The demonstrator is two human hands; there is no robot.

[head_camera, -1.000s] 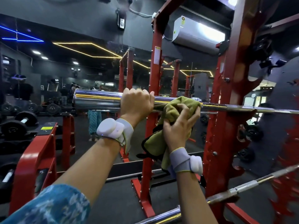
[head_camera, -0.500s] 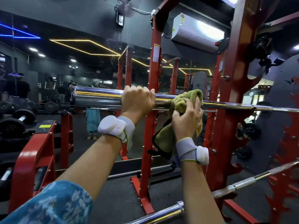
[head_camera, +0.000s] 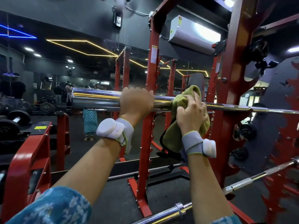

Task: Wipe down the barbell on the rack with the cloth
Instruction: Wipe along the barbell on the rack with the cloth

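Note:
A chrome barbell [head_camera: 97, 98] lies level across the red rack [head_camera: 229, 94], its thick sleeve end to the left and its thin shaft running off right. My left hand [head_camera: 136, 102] grips the sleeve from above, fingers curled over it. My right hand [head_camera: 191, 113] holds a bunched green cloth [head_camera: 182, 101] wrapped over the bar just left of the rack upright, where sleeve meets shaft. The loose end of the cloth hangs below the bar.
A second barbell [head_camera: 239, 183] slants across the lower right on the rack. A red upright [head_camera: 149, 110] stands behind my hands. Dumbbells [head_camera: 14, 120] on a rack are at left. A wall mirror ahead reflects a person standing.
My right hand has slid the cloth to the right along the bar, up against the rack upright. My left hand has kept its grip on the sleeve.

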